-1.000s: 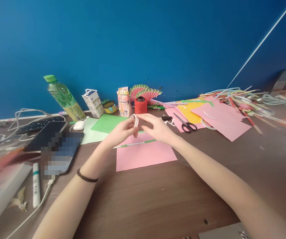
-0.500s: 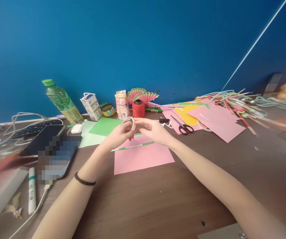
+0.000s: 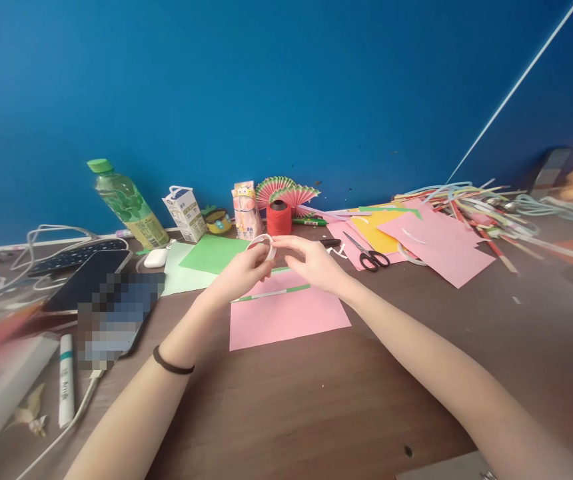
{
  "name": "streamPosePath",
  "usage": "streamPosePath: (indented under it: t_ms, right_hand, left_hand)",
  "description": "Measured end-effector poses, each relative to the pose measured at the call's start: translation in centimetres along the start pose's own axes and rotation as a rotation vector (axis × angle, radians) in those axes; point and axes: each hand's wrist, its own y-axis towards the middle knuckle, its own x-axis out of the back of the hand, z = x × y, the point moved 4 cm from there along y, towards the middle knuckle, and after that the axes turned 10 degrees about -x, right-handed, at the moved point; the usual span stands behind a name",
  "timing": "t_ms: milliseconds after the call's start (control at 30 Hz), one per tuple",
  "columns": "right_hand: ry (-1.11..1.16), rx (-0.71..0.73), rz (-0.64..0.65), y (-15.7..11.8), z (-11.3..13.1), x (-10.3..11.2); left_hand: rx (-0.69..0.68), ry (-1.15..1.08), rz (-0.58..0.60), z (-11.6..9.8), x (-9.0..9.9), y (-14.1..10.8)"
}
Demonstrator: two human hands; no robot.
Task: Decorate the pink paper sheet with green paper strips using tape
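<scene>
A narrow white ring, which looks like a roll of tape (image 3: 270, 248), is held above the desk. My left hand (image 3: 244, 270) is closed around its lower left side with thumb and fingers. From the right, my right hand (image 3: 311, 263) pinches at the roll's edge, its fingertips touching it and partly hidden. Beneath both hands lies a pink sheet of paper (image 3: 289, 317). Across that sheet runs a thin green and white strip (image 3: 281, 293), and part of a second green strip shows behind it.
Black scissors (image 3: 369, 253) lie on pink paper at right, near more coloured sheets. A red thread spool (image 3: 279, 219), a milk carton (image 3: 185, 213) and a green-capped bottle (image 3: 129, 205) stand along the wall. A phone (image 3: 124, 313) and a marker (image 3: 66, 380) lie at left.
Both hands stay on the tape roll with hardly any movement. The whole view has shifted very slightly.
</scene>
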Motion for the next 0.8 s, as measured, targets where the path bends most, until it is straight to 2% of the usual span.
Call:
streamPosePath:
  t_ms: [233,433,633,800]
  right_hand:
    - [0.171,-0.038,0.056,0.09,-0.62,-0.09]
    - [0.014,0.021,-0.03,0.11,-0.08,0.2]
    - [0.107,-0.021,0.002,0.01,-0.27,-0.07]
    - [0.094,0.013,-0.004,-0.09,0.02,-0.04]
  left_hand:
    - [-0.007,-0.053,0.007,-0.21,0.09,-0.05]
    - [-0.035,-0.024,0.022,-0.46,-0.01,-0.02]
    - [-0.034,-0.016,0.017,-0.67,0.13,-0.08]
    - [-0.047,0.023,-0.001,-0.84,0.31,-0.11]
